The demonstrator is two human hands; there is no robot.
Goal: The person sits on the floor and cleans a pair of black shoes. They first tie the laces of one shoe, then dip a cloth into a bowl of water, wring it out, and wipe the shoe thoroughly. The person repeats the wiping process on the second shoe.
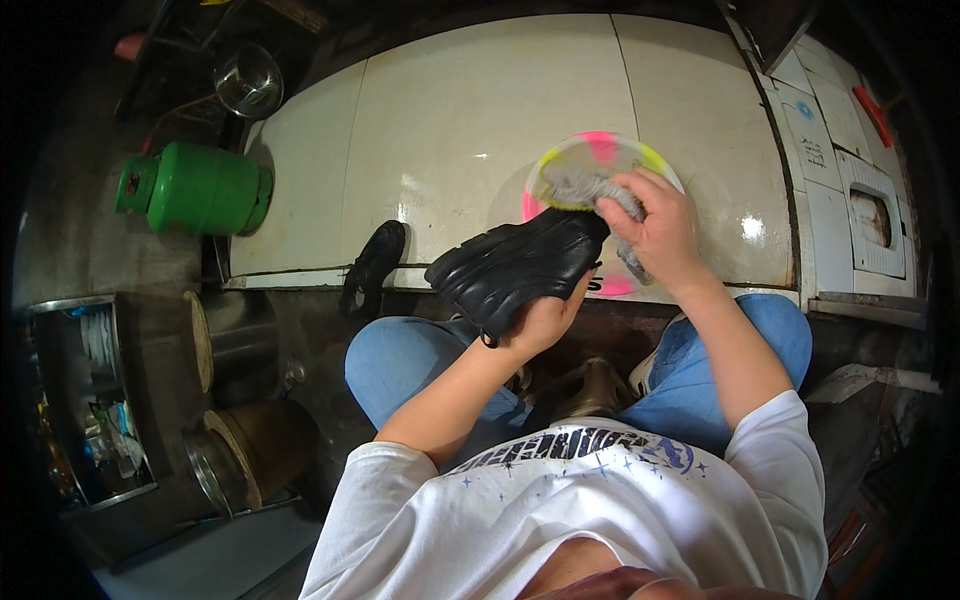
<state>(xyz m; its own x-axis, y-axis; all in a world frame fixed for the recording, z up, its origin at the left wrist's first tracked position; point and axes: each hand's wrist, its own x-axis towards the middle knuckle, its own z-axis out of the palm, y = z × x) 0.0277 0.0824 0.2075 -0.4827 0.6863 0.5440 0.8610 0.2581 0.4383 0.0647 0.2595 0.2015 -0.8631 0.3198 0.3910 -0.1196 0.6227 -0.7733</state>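
My left hand (546, 324) grips a black leather shoe (517, 262) from below, tilted above the edge of the pale tiled floor. Pinched in my right hand (661, 225) is a wet-looking grey cloth (581, 186), partly blurred. The cloth hangs beside one end of the shoe, over a round basin (602, 144) patterned in pink, yellow and white. Shoe, cloth and hand hide much of the basin. A second black shoe (381, 251) lies to the left, across the tile edge.
A green gas cylinder (202, 187) lies in view at the left, below a shiny round bowl (248, 81). Two drum-like containers (240, 337) and a shelf with bottles (109, 435) are at lower left. A squat toilet (874, 217) is at far right.
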